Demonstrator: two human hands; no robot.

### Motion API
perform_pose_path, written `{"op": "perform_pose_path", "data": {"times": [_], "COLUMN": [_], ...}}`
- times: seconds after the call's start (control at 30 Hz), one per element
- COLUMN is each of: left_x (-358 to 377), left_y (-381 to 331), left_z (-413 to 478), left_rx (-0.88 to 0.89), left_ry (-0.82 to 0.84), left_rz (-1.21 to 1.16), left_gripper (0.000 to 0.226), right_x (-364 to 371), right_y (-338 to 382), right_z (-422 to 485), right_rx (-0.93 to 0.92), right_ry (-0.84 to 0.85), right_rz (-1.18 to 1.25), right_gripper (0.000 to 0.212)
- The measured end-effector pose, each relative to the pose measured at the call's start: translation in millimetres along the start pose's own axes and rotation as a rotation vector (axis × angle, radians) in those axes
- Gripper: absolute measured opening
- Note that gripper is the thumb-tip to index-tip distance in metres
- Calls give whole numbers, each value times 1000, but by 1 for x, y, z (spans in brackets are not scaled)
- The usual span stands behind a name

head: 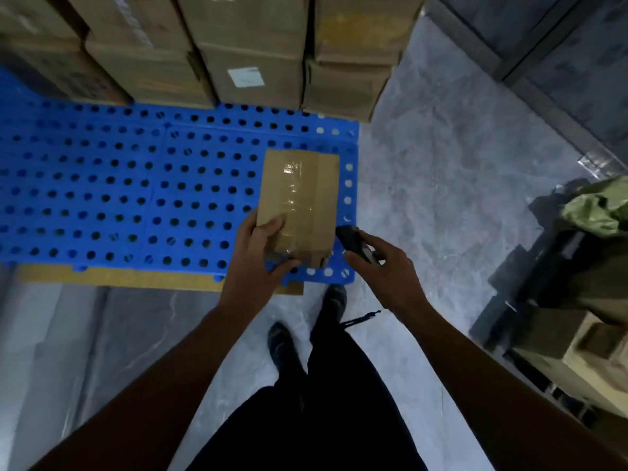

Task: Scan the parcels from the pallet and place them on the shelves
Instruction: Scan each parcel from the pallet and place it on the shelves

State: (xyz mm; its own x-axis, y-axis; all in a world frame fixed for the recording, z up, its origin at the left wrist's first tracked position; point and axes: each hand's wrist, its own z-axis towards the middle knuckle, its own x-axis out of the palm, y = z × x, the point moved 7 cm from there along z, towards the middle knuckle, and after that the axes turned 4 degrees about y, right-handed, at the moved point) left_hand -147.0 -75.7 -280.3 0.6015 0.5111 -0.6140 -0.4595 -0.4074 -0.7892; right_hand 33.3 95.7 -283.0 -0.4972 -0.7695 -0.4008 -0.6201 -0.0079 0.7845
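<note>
My left hand (256, 258) grips the near end of a small brown cardboard parcel (299, 202) sealed with clear tape, held above the blue perforated pallet (119, 198). The thumb lies on its top, the fingers curl under its near edge. My right hand (380, 266) holds a black handheld scanner (353, 241) just right of the parcel's near corner, its head pointing up-left toward the parcel. A cord hangs from the scanner hand down by my legs.
Large cardboard boxes (251, 73) are stacked along the pallet's far side. A dark shelf frame (557, 79) runs along the right wall, with boxes and a green bag (598, 212) lower right. Grey floor (441, 185) lies between pallet and shelves. My feet stand at the pallet's near edge.
</note>
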Motion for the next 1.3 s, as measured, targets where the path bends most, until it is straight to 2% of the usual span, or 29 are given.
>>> {"op": "perform_pose_path", "data": {"times": [0.1, 0.23, 0.37, 0.5, 0.63, 0.7, 0.8, 0.9, 1.0, 1.13, 1.2, 1.3], "left_x": [1, 9, 21, 4, -38, -59, -68, -63, -64, -64, -66, -74], "left_y": [0, -28, -36, -31, -1, 6, 5, 13, 23, 45, 58, 57], "left_z": [-5, 11, 22, 25, 18, 13, 7, 3, -2, -16, -25, -32], "left_rx": [67, 242, 279, 240, 121, 153, 225, 162, 128, 43, -3, 15], "left_ry": [-21, -17, 98, 106, 113, 100, 100, 66, -10, 13, 34, -26], "left_rz": [127, 483, 530, 402, 70, -14, 41, 92, -37, -239, -242, -169], "left_gripper": [78, 105, 103, 105, 105, 108, 100, 82, 73, 84, 91, 99], "right_x": [11, 6, 0, 4, 18, 26, 39, 51, 55, 50, 48, 47], "right_y": [-13, -12, -6, 11, 24, 30, 36, 41, 49, 62, 68, 73], "right_z": [-3, -6, -11, -12, -10, -11, -12, -14, -14, -12, -13, -14], "right_rx": [43, 68, 73, 27, -10, -33, -60, -68, -86, -122, -143, -162], "right_ry": [-15, -59, -79, -82, -51, -27, -1, 32, 35, 23, 20, 30], "right_rz": [8, 18, 37, 27, 43, 48, 41, 45, 33, -16, -29, -41], "right_gripper": [58, 57, 55, 54, 58, 60, 58, 60, 58, 59, 61, 61]}}
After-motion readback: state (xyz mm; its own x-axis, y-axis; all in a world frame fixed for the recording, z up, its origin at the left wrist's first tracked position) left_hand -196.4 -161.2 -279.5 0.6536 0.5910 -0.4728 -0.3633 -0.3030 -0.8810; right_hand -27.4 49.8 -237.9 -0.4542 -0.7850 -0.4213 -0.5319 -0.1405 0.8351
